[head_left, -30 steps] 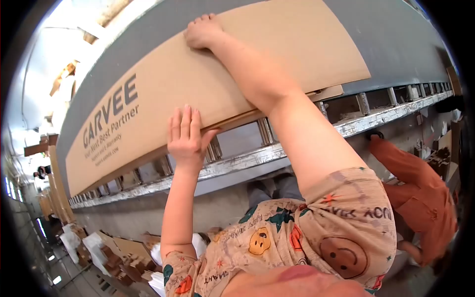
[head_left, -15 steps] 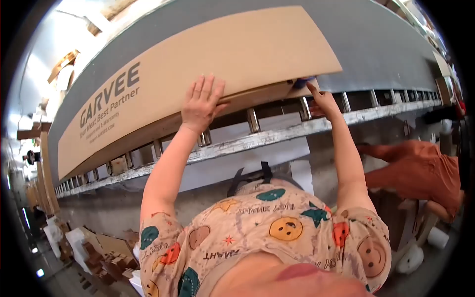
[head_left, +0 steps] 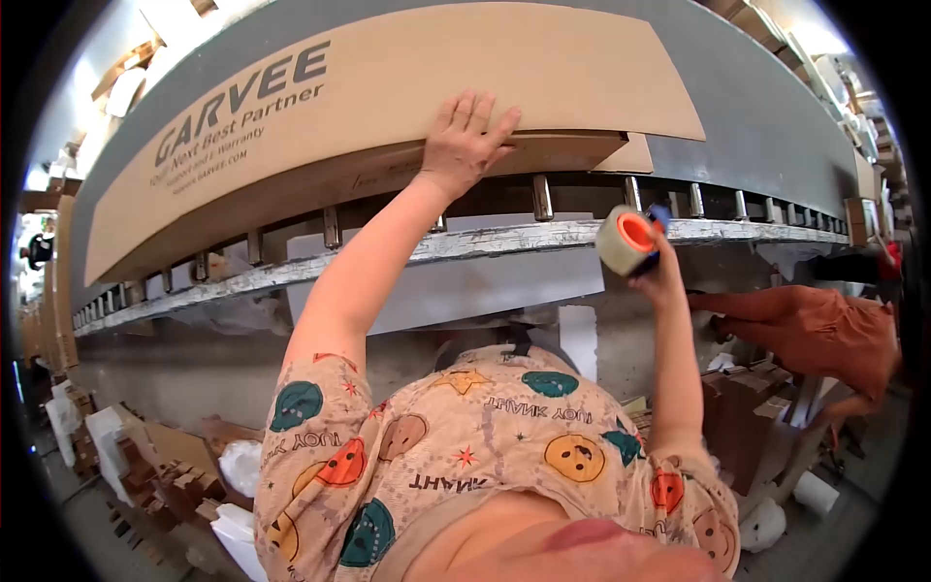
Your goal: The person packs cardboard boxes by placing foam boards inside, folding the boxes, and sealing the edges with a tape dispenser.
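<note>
A long brown cardboard box [head_left: 427, 78] printed GARVEE lies along the roller conveyor, its top flap reaching past the right end. My left hand [head_left: 464, 145] rests flat on the top near the front edge, fingers stretched out. In my right hand [head_left: 659, 264], fingers are wrapped round a tape dispenser [head_left: 628, 241] with a wide clear roll on an orange-red core and blue parts. The dispenser is in front of the conveyor rail, apart from the box. Part of its handle is hidden by my fingers. A small side flap [head_left: 626, 155] sticks out below the box's right end.
Metal rollers [head_left: 543, 198] and a worn white rail [head_left: 485, 239] run between me and the box. Behind the box is a grey surface [head_left: 766, 145]. A person in rust-orange clothes [head_left: 824, 330] bends at the right. Cardboard pieces [head_left: 184, 446] lie at the lower left.
My right hand has drawn the tape dispenser out from the box's right end, toward me. My left hand has slid right and away along the top. The box sits slightly further right in view.
</note>
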`<state>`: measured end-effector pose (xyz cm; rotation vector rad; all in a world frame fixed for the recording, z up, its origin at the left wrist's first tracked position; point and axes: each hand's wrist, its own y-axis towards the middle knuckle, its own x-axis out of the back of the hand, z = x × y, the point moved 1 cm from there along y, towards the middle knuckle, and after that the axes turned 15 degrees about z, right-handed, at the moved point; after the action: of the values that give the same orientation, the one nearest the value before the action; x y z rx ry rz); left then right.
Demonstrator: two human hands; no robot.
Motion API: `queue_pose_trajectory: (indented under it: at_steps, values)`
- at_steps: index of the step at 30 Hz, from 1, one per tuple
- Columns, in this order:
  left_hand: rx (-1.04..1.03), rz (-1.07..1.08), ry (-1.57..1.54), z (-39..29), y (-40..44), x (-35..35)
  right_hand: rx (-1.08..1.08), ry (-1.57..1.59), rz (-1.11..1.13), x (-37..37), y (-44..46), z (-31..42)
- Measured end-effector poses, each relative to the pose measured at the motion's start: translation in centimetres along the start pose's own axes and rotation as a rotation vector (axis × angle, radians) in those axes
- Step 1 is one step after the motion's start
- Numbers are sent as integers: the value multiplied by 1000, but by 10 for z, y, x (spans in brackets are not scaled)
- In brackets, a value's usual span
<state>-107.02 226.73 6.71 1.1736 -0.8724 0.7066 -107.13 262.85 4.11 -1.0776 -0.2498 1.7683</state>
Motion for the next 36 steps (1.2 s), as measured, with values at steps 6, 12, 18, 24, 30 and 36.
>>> queue_pose_trajectory:
  at_steps: [6,12,18,24,30,36]
  values:
    - [33,-50,-68,-2,-15,-13,514,-908,-10,-169,-21,30]
    - [-49,-100,-39,11,-24,-21,368,-2000,-170,-302,99,157]
    - [-66,-77,-50,16,-30,-10,370,-2015,-313,-187,4,-18]
    - [-76,274,-130,15,2,20,178,-1969,-170,-191,64,-11]
    - [-193,723,-207,8,82,16,170,-1727,193,-187,112,2]
    - [54,636,-368,69,-27,20,-34,-1897,228,-219,54,-39]
